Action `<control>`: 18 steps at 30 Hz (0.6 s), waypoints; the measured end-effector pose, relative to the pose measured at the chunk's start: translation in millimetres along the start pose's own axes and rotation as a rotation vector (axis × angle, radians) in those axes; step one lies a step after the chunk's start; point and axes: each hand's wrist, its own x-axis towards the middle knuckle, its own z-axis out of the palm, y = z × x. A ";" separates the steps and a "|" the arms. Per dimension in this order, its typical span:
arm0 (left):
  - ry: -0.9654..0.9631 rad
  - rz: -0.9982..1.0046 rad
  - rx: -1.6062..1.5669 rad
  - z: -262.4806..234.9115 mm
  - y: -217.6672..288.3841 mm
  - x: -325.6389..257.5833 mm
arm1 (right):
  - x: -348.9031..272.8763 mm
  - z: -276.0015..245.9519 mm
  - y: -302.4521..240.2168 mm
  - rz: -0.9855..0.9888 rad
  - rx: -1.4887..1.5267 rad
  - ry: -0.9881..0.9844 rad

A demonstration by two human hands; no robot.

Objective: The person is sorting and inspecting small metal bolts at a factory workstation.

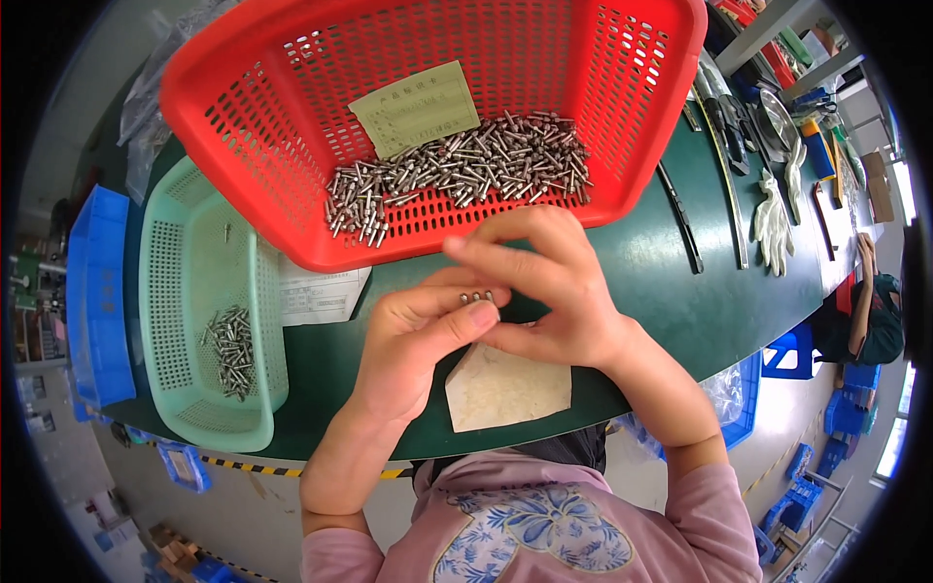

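Observation:
My left hand [413,325] is closed, with a few small metal pins [476,296] pinched between its thumb and fingers, only their rounded ends showing. Beside it is my right hand [559,282], its index finger stretched over the left fingertips and its thumb low, close to the left thumb; I see nothing between its fingers. Beyond both hands, a red perforated basket [262,228] leans toward me with a heap of similar pins [476,160] and a yellowish paper card [416,109] inside. A beige sheet [510,389] lies on the green table [632,389] beneath my hands.
Left of the red basket stands a pale green basket [160,389] holding a smaller pile of pins [233,355]. Farther left is a blue bin [102,291]. A printed sheet [321,291] lies between the baskets. White gloves [773,228] and tools lie at the right; another person [875,316] is beyond.

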 end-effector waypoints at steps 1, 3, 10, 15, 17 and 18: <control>-0.044 -0.078 -0.036 -0.3 -1.7 0.0 | -1.0 1.2 3.5 -0.078 0.002 -0.037; -0.059 -0.124 -0.055 -1.1 -0.8 -1.0 | -2.8 2.6 5.3 -0.154 0.007 -0.077; -0.053 -0.174 -0.056 1.4 -1.0 -1.8 | -4.2 1.3 6.6 -0.154 0.021 -0.104; -0.090 -0.161 -0.105 -1.9 -1.4 -1.7 | -4.2 0.8 7.6 -0.124 0.061 -0.081; -0.056 -0.145 -0.137 -3.3 -0.7 -0.9 | -2.2 1.3 5.4 -0.125 0.075 -0.062; -0.098 -0.155 -0.224 -7.9 -0.7 0.7 | -1.4 0.9 4.4 -0.129 0.092 -0.045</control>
